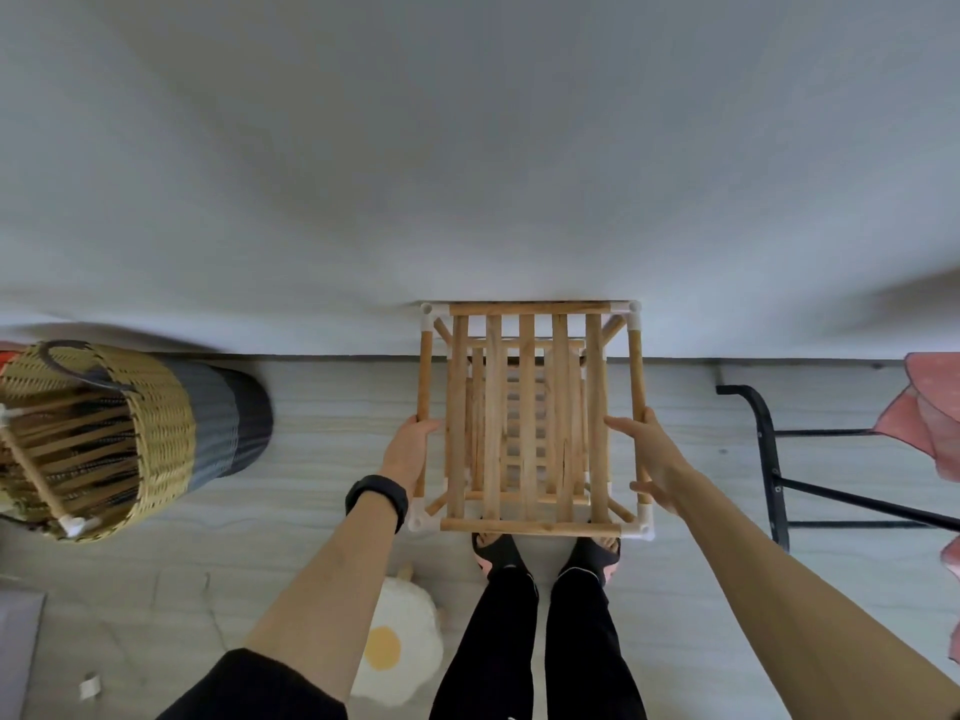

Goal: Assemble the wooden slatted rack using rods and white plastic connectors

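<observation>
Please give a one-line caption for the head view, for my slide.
Left hand and right hand hold the side rods of the wooden slatted rack by a white wall.

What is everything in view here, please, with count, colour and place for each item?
light wooden slatted rack with white plastic corner connectors: one, tan and white, centre, by the wall
woven wicker basket: one, yellow-tan and grey, left, holding wooden rods
fried-egg-shaped cushion: one, white and yellow, floor, bottom centre
black metal frame: one, black, right
pink fabric: two patches, pink, right edge
black wristband: one, black, left wrist
left hand: one, grips rack's left rail
right hand: one, grips rack's right rail
</observation>
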